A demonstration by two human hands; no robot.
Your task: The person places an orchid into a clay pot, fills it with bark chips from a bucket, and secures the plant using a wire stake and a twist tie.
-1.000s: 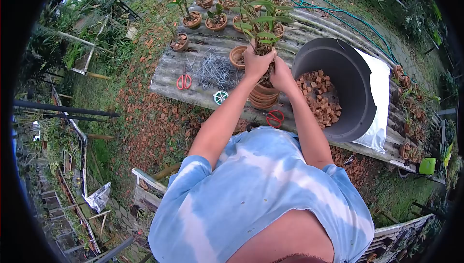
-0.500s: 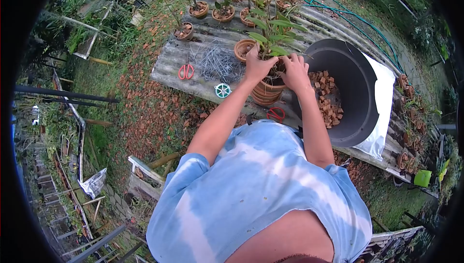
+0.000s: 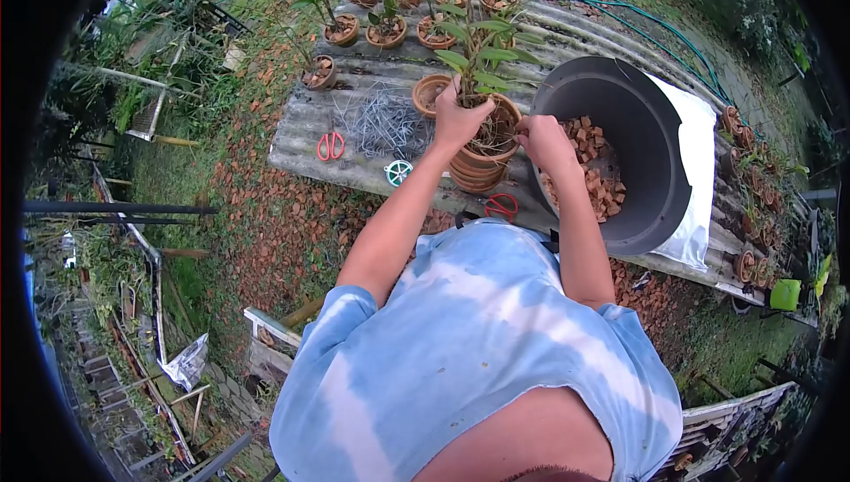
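Note:
A leafy plant (image 3: 485,59) with several upright stems stands in a terracotta pot (image 3: 506,112), which tops a stack of similar pots (image 3: 478,174). My left hand (image 3: 460,119) is closed around the base of the stems, at the left side of the rim. Thin, pale, straw-like roots (image 3: 489,138) spread over the pot's opening. At the right rim my right hand (image 3: 544,144) is closed in a pinch, its fingertips by the ends of the roots; what they hold is too small to make out. Another terracotta pot (image 3: 426,92) touches the area just left of my left hand.
To the right, a big black tub (image 3: 651,150) lies tilted with brown chunks (image 3: 598,168) inside, over a white sheet (image 3: 699,177). Red-handled scissors (image 3: 330,146), a wire pile (image 3: 390,121), a green-white spool (image 3: 398,172) and more red-handled scissors (image 3: 501,208) lie on the corrugated tabletop (image 3: 297,132).
My right hand has drawn back from the plant's base to the pot's right rim, exposing the roots. My left hand stays on the stems. The whole view has shifted slightly.

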